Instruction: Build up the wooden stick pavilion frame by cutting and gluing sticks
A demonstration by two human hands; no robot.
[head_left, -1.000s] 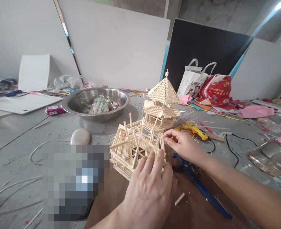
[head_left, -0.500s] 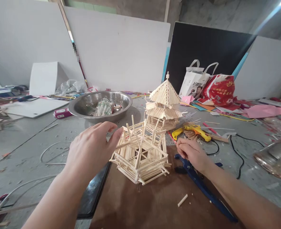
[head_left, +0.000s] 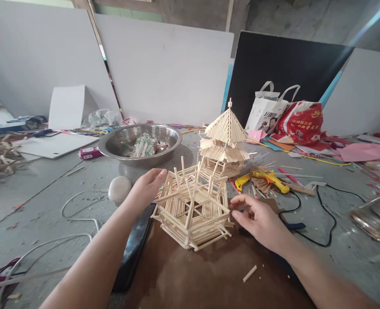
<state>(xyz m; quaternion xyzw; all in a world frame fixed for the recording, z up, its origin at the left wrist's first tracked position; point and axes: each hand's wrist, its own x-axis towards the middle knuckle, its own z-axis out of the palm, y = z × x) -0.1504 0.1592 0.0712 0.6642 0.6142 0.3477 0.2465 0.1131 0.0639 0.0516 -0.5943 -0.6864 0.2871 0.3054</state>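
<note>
A hexagonal frame of thin wooden sticks (head_left: 192, 211) stands on a brown board (head_left: 209, 274) in front of me. My left hand (head_left: 145, 189) rests against the frame's left side, fingers stretched out, holding nothing. My right hand (head_left: 258, 219) hovers at the frame's right side, fingers spread and empty. Behind the frame stands a finished stick pagoda (head_left: 224, 143) with a pointed roof. A short loose stick (head_left: 249, 273) lies on the board.
A steel bowl (head_left: 112, 148) with packets sits at the back left, a white pebble (head_left: 119, 188) near it. A yellow glue gun (head_left: 266, 178) and black cable (head_left: 321, 223) lie right. A dark phone (head_left: 135, 249) lies under my left forearm. Bags (head_left: 293, 120) and foam boards stand behind.
My left hand moved from the frame's front round to its left side. My right hand dropped onto the blue tool, then rose open toward the frame's right side.
</note>
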